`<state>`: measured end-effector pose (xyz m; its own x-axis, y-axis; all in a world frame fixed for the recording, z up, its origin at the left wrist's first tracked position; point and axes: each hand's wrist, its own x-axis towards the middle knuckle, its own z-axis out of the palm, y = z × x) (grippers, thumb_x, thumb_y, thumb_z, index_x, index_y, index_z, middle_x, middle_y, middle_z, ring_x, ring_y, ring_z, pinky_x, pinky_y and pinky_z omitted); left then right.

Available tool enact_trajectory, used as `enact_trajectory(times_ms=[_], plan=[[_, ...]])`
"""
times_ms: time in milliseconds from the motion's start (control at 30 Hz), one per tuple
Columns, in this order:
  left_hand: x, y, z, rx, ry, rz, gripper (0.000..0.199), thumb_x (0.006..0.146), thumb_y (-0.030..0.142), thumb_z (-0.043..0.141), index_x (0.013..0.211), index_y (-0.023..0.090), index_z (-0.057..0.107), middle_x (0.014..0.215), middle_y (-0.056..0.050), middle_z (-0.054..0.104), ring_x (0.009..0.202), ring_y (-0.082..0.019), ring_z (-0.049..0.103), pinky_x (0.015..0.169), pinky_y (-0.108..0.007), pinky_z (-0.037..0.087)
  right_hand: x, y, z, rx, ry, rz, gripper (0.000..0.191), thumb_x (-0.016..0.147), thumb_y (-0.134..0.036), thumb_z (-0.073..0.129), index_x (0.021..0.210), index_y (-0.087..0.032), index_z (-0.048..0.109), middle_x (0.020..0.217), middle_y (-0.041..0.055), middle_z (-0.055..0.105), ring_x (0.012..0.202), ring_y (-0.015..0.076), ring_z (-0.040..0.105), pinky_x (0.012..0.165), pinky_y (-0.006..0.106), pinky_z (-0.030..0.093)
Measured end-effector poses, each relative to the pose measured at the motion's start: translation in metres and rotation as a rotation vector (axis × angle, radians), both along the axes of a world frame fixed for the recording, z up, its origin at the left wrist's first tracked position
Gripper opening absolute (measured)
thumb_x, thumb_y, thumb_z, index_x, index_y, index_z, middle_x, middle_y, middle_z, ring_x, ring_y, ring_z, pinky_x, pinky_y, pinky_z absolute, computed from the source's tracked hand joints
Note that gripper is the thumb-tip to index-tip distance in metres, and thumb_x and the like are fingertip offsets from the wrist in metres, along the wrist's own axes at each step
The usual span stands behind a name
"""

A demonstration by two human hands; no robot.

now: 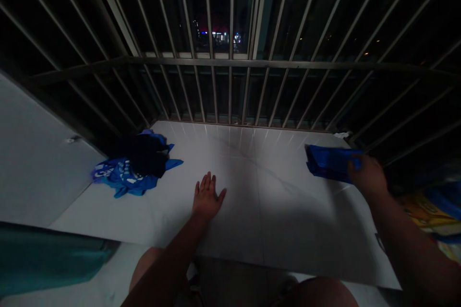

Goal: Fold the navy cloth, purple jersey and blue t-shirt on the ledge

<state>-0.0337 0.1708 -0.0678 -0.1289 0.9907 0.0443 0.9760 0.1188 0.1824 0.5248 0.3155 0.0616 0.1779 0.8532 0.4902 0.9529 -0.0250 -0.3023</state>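
My left hand (208, 199) lies palm down on the pale tiled ledge (248, 211), fingers stretched out and thumb apart, with nothing in it. At the right, my right hand (368, 175) is closed on the near end of a folded blue cloth (329, 162), a flat, neat rectangle at the ledge's far right. Whether it is a garment or a bag I cannot tell. To the left of my left hand sits a crumpled heap of blue clothes (135, 177) with white print, and a black cloth (146, 151) lies on top of it.
Metal window bars (230, 62) rise along the ledge's back edge, with dark glass and city lights beyond. A white panel (32, 153) borders the left. Teal fabric (50, 259) hangs at lower left. A yellow printed package (427, 211) stands beside my right forearm.
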Motion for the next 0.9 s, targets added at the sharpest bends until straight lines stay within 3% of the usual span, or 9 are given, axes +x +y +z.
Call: enact_trajectory(times_ms=[167, 233, 300, 400, 567, 667, 767, 833, 900], plan=[[0.0, -0.001, 0.005, -0.011, -0.011, 0.003, 0.083, 0.112, 0.068, 0.038, 0.175, 0.014, 0.042, 0.186, -0.016, 0.024, 0.173, -0.033, 0.027, 0.141, -0.057, 0.023, -0.096, -0.124, -0.111, -0.203, 0.282, 0.213, 0.029, 0.094, -0.05, 0.061, 0.104, -0.026, 0.074, 0.114, 0.0163, 0.079, 0.095, 0.0352, 0.077, 0.083, 0.049, 0.06], [-0.001, -0.001, 0.005, -0.021, -0.021, 0.004, 0.084, 0.111, 0.068, 0.038, 0.175, 0.014, 0.042, 0.186, -0.016, 0.025, 0.173, -0.033, 0.027, 0.141, -0.057, 0.023, -0.129, -0.17, -0.143, -0.23, 0.278, 0.285, 0.035, 0.096, -0.057, 0.058, 0.107, -0.027, 0.073, 0.111, 0.0127, 0.081, 0.095, 0.0336, 0.078, 0.086, 0.049, 0.063], [-0.002, 0.0, 0.006, -0.019, -0.037, 0.0, 0.084, 0.111, 0.069, 0.038, 0.175, 0.014, 0.042, 0.186, -0.016, 0.025, 0.174, -0.032, 0.026, 0.141, -0.056, 0.022, -0.152, -0.203, -0.162, -0.147, 0.232, 0.335, 0.038, 0.1, -0.055, 0.052, 0.111, -0.025, 0.074, 0.116, 0.0152, 0.081, 0.105, 0.0355, 0.078, 0.096, 0.053, 0.063], [-0.003, -0.001, 0.007, -0.006, -0.069, -0.01, 0.084, 0.111, 0.068, 0.039, 0.175, 0.013, 0.042, 0.186, -0.016, 0.026, 0.174, -0.032, 0.026, 0.142, -0.057, 0.021, -0.17, -0.226, -0.171, -0.052, 0.152, 0.359, 0.04, 0.104, -0.049, 0.049, 0.119, -0.021, 0.073, 0.127, 0.0181, 0.08, 0.12, 0.0364, 0.076, 0.109, 0.056, 0.06], [-0.004, -0.005, 0.019, -0.008, -0.15, -0.008, 0.078, 0.108, 0.058, 0.053, 0.171, 0.012, 0.048, 0.184, -0.02, 0.032, 0.172, -0.034, 0.029, 0.141, -0.058, 0.021, -0.175, -0.229, -0.166, -0.026, 0.078, 0.314, 0.038, 0.106, -0.048, 0.05, 0.12, -0.02, 0.072, 0.128, 0.0173, 0.08, 0.118, 0.0342, 0.076, 0.111, 0.052, 0.059], [-0.007, -0.008, 0.033, 0.066, -0.415, 0.018, 0.059, 0.102, 0.045, 0.068, 0.152, 0.014, 0.067, 0.176, -0.021, 0.047, 0.168, -0.035, 0.039, 0.141, -0.059, 0.021, -0.175, -0.229, -0.165, -0.009, 0.053, 0.318, 0.035, 0.105, -0.047, 0.052, 0.114, -0.021, 0.073, 0.126, 0.0171, 0.081, 0.117, 0.0342, 0.076, 0.111, 0.052, 0.058], [-0.004, -0.012, 0.058, 0.132, -0.786, 0.065, 0.03, 0.1, 0.042, 0.07, 0.114, 0.019, 0.082, 0.143, -0.019, 0.077, 0.144, -0.035, 0.066, 0.133, -0.062, 0.038, -0.178, -0.23, -0.164, 0.012, 0.075, 0.302, 0.033, 0.105, -0.046, 0.051, 0.107, -0.022, 0.074, 0.124, 0.0167, 0.081, 0.116, 0.0336, 0.076, 0.111, 0.052, 0.058], [0.003, -0.024, 0.086, 0.141, -0.909, 0.056, 0.037, 0.106, 0.05, 0.06, 0.103, 0.02, 0.081, 0.118, -0.016, 0.085, 0.12, -0.031, 0.078, 0.118, -0.056, 0.056, -0.18, -0.232, -0.162, 0.006, 0.094, 0.298, 0.032, 0.105, -0.045, 0.051, 0.105, -0.023, 0.074, 0.125, 0.0166, 0.081, 0.116, 0.0338, 0.075, 0.112, 0.052, 0.058], [0.012, -0.05, 0.123, 0.179, -1.063, -0.026, 0.049, 0.11, 0.058, 0.05, 0.107, 0.02, 0.081, 0.109, -0.013, 0.085, 0.106, -0.027, 0.081, 0.104, -0.049, 0.063, -0.182, -0.233, -0.158, -0.015, 0.11, 0.3, 0.031, 0.105, -0.044, 0.052, 0.104, -0.023, 0.075, 0.126, 0.0165, 0.08, 0.117, 0.0346, 0.075, 0.113, 0.054, 0.057]])
